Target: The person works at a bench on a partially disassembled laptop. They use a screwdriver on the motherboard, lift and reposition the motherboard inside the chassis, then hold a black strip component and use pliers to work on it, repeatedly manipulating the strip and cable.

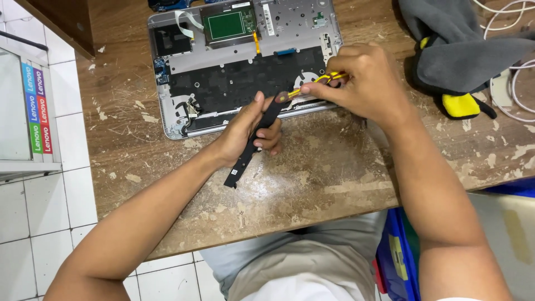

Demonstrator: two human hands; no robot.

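- L hand [253, 129] grips a long black strip part [252, 147], fingers wrapped round its upper half; the lower end sticks out below the hand over the bare table top, pointing toward the near edge.
- R hand [362, 78] is clenched on a yellow-handled screwdriver w/ dark stripes [317, 83]; its tip meets the top end of the strip, just at the laptop's near edge.
- Opened laptop base [189, 120], silver shell, insides showing, lies at the far edge of the worn wooden table [312, 173], about mid-width. Green board [225, 25] near its far side, black keyboard backing across the middle.
- Both hands meet over the laptop's near right part, almost touching.
- Grey cloth w/ yellow patches [454, 53] at the far right corner, well apart from the strip; white cables [515, 67] beside it.
- Blue bin [398, 256] under the table's near edge, R side; white floor tiles [33, 223] to the L.
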